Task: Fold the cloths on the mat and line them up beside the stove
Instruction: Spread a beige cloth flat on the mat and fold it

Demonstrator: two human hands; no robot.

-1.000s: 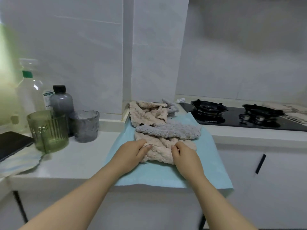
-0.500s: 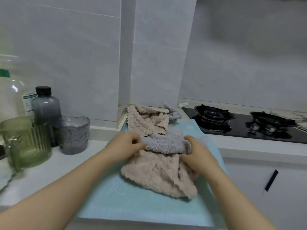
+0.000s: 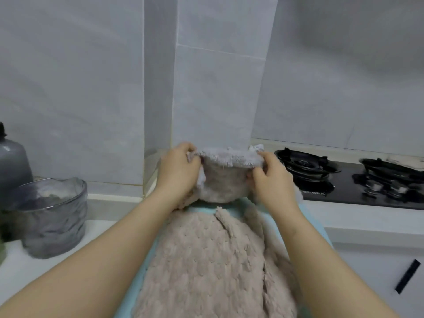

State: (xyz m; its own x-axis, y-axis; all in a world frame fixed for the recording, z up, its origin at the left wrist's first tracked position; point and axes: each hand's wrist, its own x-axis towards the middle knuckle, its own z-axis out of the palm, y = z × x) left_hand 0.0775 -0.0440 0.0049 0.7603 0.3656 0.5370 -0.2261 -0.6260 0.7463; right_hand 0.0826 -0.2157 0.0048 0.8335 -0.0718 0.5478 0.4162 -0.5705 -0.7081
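Note:
A grey fluffy cloth (image 3: 223,173) is held up above the back of the light blue mat (image 3: 202,210). My left hand (image 3: 177,172) grips its left top corner and my right hand (image 3: 271,176) grips its right top corner, so the cloth hangs between them. A beige textured cloth (image 3: 206,267) lies spread over the mat in front, between my forearms. Other cloths behind the grey one are hidden by it and my hands.
The black gas stove (image 3: 344,180) with two burners sits on the counter to the right. A grey ribbed glass cup (image 3: 52,216) and a dark grey bottle (image 3: 11,164) stand at the left. White tiled wall rises behind. A cabinet handle (image 3: 407,276) shows lower right.
Both hands lifted the grey cloth off the pile and raised it toward the wall. The beige cloth now lies spread on the mat, and the view moved closer.

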